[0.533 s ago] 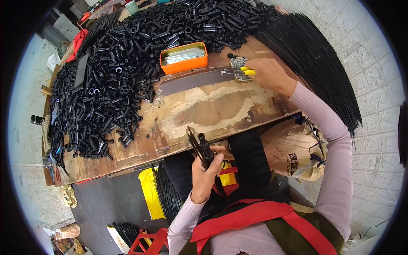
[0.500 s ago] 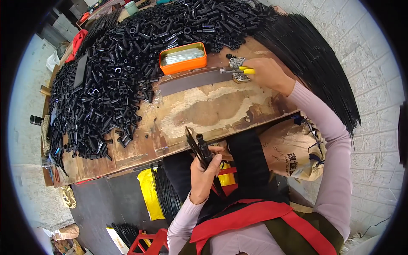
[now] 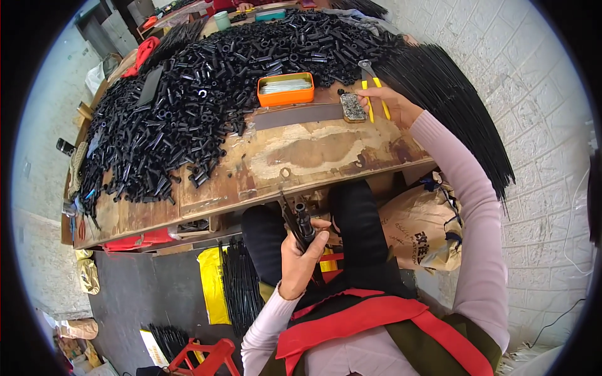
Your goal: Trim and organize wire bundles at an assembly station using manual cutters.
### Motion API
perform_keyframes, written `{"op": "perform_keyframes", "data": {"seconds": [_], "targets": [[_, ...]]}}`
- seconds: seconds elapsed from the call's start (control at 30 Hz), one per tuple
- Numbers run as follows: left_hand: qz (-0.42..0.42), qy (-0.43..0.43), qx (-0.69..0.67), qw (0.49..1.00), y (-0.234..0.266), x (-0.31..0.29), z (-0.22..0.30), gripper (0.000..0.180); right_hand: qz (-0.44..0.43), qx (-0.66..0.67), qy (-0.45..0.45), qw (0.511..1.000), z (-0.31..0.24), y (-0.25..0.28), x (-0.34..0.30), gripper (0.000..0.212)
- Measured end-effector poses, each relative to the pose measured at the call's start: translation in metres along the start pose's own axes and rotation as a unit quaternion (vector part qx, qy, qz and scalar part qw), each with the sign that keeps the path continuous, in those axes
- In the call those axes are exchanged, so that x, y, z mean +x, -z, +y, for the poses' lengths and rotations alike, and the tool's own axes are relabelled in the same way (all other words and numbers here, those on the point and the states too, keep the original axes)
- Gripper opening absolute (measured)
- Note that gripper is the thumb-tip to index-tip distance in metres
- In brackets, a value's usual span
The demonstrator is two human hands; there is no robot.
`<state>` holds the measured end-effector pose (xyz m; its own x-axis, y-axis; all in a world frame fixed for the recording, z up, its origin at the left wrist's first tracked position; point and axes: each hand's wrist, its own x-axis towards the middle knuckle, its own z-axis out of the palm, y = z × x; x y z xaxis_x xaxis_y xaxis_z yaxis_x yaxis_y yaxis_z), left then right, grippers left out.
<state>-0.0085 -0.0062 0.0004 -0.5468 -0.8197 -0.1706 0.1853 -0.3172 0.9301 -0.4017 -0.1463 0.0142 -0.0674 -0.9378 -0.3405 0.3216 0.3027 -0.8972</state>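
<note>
My left hand [image 3: 299, 266], held low in front of the table edge, is closed round a dark bundle of thin black strips [image 3: 288, 213] and a black ribbed tube [image 3: 305, 220]. Over the table, my right hand [image 3: 401, 106] has its fingers at the yellow handles of a pair of pliers [image 3: 371, 113]. The pliers' jaws point away from me and the handles are spread. Its fingertips reach the edge of a small tin [image 3: 353, 108] filled with tiny grey pieces. Whether they pinch one of these pieces too is hidden.
A big heap of black tubes [image 3: 169, 125] covers the table's left and back. An orange box [image 3: 286, 97] holds thin metal pins. A grey strip [image 3: 301, 116] lies before it. Long black strips [image 3: 451, 94] fill the right side. A red stool [image 3: 210, 357] stands lower left.
The pliers have turned from pointing left across the tin to pointing away, and their handles have spread. My right fingers have come to the tin's edge. My left hand keeps its hold.
</note>
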Motion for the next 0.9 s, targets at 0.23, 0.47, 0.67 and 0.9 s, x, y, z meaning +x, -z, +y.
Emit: {"op": "perform_keyframes", "data": {"seconds": [0.23, 0.47, 0.67, 0.9], "targets": [[-0.005, -0.013, -0.022, 1.0, 0.001, -0.02, 0.004, 0.022, -0.063, 0.034, 0.044, 0.997, 0.032, -0.022, -0.024, 0.012], [-0.01, -0.012, -0.016, 1.0, 0.005, -0.014, 0.002, 0.018, -0.199, 0.191, 0.069, 0.959, 0.104, -0.117, -0.129, 0.021], [-0.04, -0.034, -0.026, 0.998, 0.014, -0.016, -0.005, 0.027, -0.215, 0.231, 0.029, 0.949, 0.116, -0.145, -0.162, 0.021], [-0.151, -0.12, -0.047, 0.98, 0.004, -0.012, -0.013, 0.074, -0.09, -0.006, 0.181, 0.979, 0.129, -0.173, -0.2, 0.018]]}}
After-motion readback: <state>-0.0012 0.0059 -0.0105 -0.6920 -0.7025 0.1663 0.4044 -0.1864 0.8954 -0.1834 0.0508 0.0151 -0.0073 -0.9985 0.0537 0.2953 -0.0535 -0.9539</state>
